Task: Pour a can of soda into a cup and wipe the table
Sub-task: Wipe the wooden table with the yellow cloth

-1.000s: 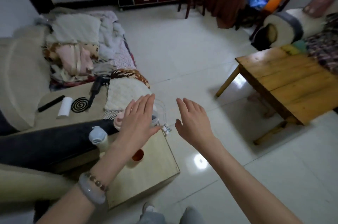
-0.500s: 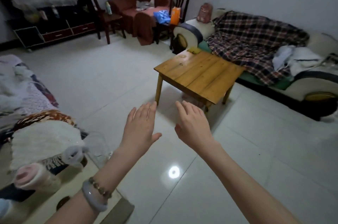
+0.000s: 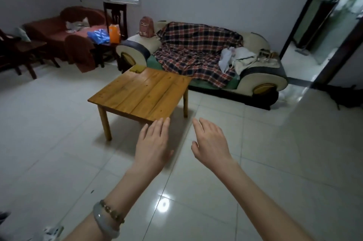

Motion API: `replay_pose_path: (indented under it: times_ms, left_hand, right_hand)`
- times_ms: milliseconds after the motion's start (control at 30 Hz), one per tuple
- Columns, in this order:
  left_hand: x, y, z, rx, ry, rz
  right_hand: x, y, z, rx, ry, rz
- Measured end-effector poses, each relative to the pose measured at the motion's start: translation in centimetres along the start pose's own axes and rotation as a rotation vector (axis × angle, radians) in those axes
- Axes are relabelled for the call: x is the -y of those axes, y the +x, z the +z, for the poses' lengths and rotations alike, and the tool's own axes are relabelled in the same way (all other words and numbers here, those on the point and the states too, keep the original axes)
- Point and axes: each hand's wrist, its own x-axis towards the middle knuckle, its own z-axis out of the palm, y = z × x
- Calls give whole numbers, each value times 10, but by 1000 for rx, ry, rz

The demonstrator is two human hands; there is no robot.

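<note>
Low wooden table (image 3: 143, 91) on pale tiled floor (image 3: 59, 142), yellow cloth (image 3: 138, 68) at its far corner

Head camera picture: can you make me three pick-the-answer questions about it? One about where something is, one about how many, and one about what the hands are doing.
1. Where is the pink backpack?
A. on the arm of the sofa
B. on the floor
C. on a chair

2. How many bracelets are on the left wrist?
A. one
B. two
C. four

3. What are the left hand and the right hand doing?
A. gripping a can
B. held open, holding nothing
C. wiping with a cloth

Answers:
1 A: it stands on the cream arm at the sofa's end.
2 B: there is a pale bangle and a beaded string.
3 B: the fingers are straight and nothing is in them.
</note>
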Motion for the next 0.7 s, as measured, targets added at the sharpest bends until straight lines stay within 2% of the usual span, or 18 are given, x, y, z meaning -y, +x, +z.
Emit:
replay_pose_path:
  times_ms: [300, 433, 700]
  left_hand:
    - [-54, 125, 56, 53, 27, 126]
    - [-69, 198, 89, 42, 16, 156]
    - [-82, 355, 118, 29, 57, 217]
  right_hand:
    - [-104, 57, 23, -5, -36, 137]
    - [-155, 111, 38, 40, -40, 153]
    - [-246, 240, 63, 24, -55, 180]
